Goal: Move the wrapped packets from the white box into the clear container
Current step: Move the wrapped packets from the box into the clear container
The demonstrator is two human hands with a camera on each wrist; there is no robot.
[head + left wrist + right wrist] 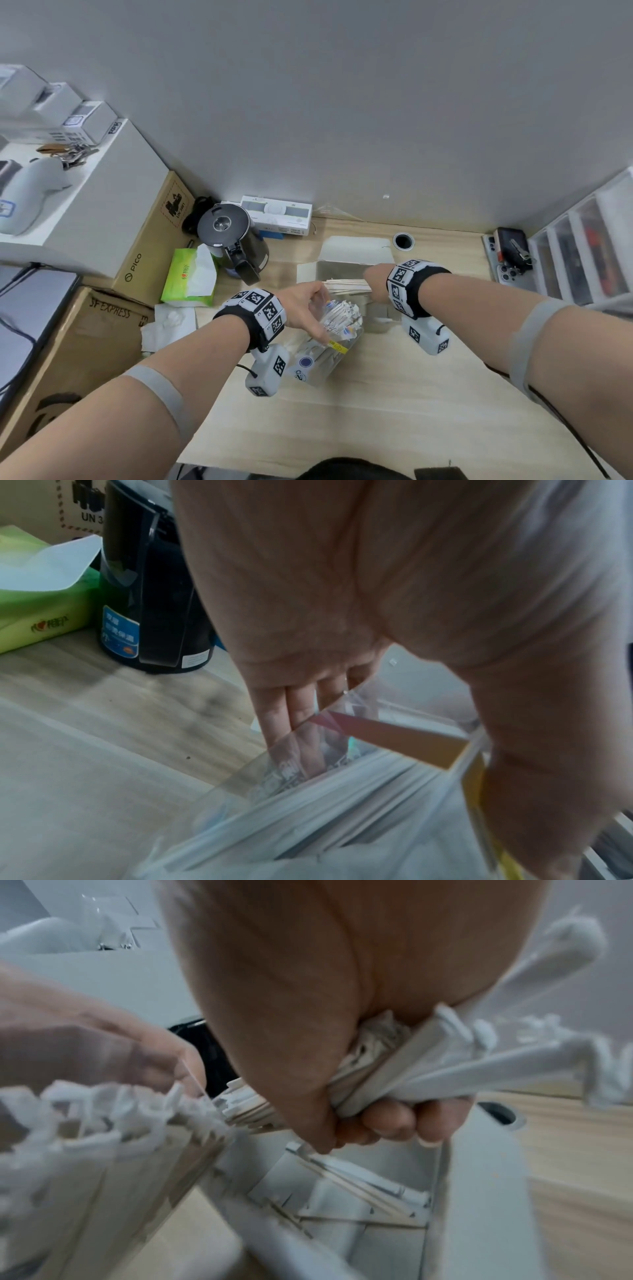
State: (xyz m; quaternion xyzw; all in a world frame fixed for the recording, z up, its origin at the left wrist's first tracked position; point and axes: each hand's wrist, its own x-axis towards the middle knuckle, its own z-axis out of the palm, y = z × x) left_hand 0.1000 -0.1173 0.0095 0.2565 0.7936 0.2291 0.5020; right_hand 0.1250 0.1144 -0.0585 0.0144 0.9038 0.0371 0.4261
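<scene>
kettle (236, 240) and tissue pack (190, 274) crowd the left; near desk (394, 411) open.

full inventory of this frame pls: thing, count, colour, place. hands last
wrapped packets: many, white; one bunch in right hand, more in the container, some left in the box
clear container: one, transparent, yellow label, desk centre, tilted
white box: one, open, behind the container
kettle: one, black, back left of desk
tissue pack: one, green, left of kettle
cardboard boxes: two, brown, left edge
phone: one, silver, right side of desk
drawer unit: one, clear, far right
desk: one, light wood
left hand: holds the container's rim
right hand: grips a bunch of packets over the box
</scene>
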